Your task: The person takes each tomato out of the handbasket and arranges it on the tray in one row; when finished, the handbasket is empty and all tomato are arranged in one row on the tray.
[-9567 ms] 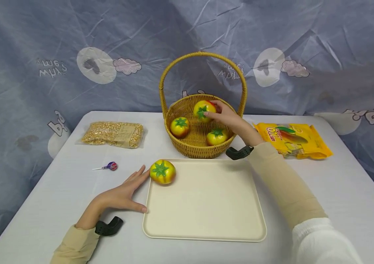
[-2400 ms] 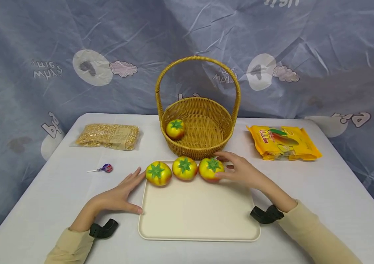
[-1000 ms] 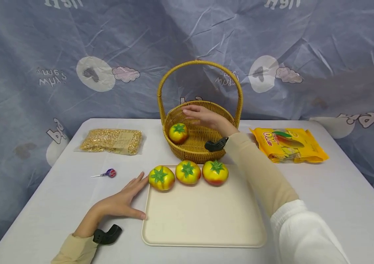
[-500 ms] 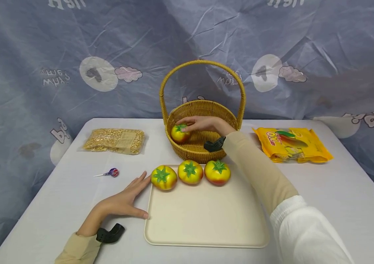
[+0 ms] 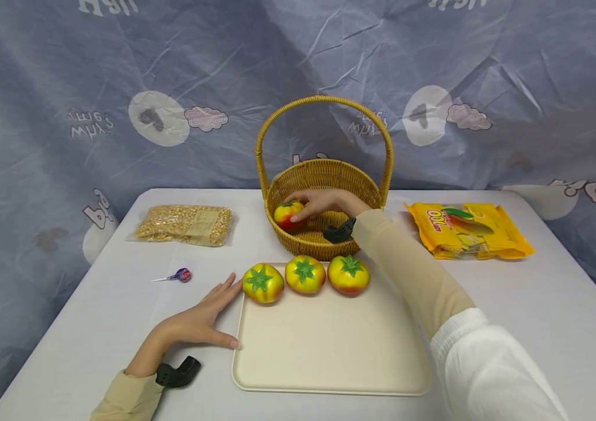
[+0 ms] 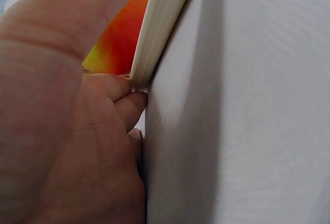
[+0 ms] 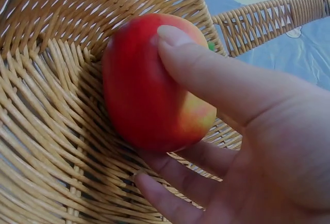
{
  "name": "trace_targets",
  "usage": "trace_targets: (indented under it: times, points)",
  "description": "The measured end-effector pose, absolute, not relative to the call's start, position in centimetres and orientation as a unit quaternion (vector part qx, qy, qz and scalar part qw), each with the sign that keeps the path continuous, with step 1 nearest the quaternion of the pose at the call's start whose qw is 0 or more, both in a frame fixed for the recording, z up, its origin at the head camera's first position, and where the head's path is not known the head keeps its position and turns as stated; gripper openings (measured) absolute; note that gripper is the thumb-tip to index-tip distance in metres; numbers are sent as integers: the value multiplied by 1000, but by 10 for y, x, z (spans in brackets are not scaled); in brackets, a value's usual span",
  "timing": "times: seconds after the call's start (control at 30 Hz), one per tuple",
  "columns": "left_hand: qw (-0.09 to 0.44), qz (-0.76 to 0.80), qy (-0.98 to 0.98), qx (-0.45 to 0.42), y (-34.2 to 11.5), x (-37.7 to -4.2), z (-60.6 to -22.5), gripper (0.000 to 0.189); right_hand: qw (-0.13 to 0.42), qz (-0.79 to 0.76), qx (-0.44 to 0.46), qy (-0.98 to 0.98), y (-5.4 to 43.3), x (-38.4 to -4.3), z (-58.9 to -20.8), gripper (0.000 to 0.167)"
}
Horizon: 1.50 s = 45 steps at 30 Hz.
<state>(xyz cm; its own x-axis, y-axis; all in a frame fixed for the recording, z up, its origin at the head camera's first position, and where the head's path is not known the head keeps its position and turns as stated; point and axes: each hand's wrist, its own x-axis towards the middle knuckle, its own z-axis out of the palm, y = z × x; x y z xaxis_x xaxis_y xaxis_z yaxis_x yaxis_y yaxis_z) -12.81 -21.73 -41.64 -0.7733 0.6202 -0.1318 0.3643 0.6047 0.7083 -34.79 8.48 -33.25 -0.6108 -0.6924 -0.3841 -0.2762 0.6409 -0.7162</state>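
In the head view my right hand (image 5: 324, 202) reaches into a wicker basket (image 5: 305, 245) and grips the toy tomato (image 5: 283, 216) at its left side. The right wrist view shows this tomato (image 7: 139, 90) red on its underside, tilted, with the thumb on top and fingers beneath. Three more toy tomatoes, yellow with green star-shaped tops, stand in a row along the far edge of a cream tray (image 5: 329, 345): left (image 5: 263, 285), middle (image 5: 305, 275), right (image 5: 348, 276). My left hand (image 5: 198, 321), fingers spread, touches the tray's left edge.
A bag of corn kernels (image 5: 184, 225) lies at the back left, with a lollipop (image 5: 182, 275) in front of it. A yellow candy bag (image 5: 468, 231) lies at the back right. The basket's tall handle (image 5: 324, 99) arches above the right hand.
Two tomatoes went from the basket to the tray, beside the first. My right hand then returned to the basket, took hold of the tomato there and tilted it. My left hand stayed put.
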Motion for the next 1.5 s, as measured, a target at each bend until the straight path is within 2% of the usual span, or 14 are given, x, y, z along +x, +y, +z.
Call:
trace_targets:
  times: [0.27,0.5,0.77,0.93,1.17,1.37,1.5]
  points:
    - [184,342,877,284,-218,-128,-416,115,306,-366,-270,836,85,-346,-327,61]
    - [187,344,877,279,-217,-128,-416,114,199,-417,-338,820,100,-326,-296,62]
    - [187,348,874,282,-214,-128,-416,113,81,-496,-334,797,153,-263,-276,62]
    - [184,347,875,283,-215,-127,-417,114,57,-527,-287,798,195,-213,-290,64]
    - [177,350,875,283,-219,-126,-418,114,43,-494,-243,834,242,-163,-335,72]
    - [178,349,875,283,-218,-127,-417,114,51,-473,-222,851,263,-146,-364,72]
    - [177,352,874,285,-217,-126,-416,113,35,-427,-232,873,266,-145,-373,73]
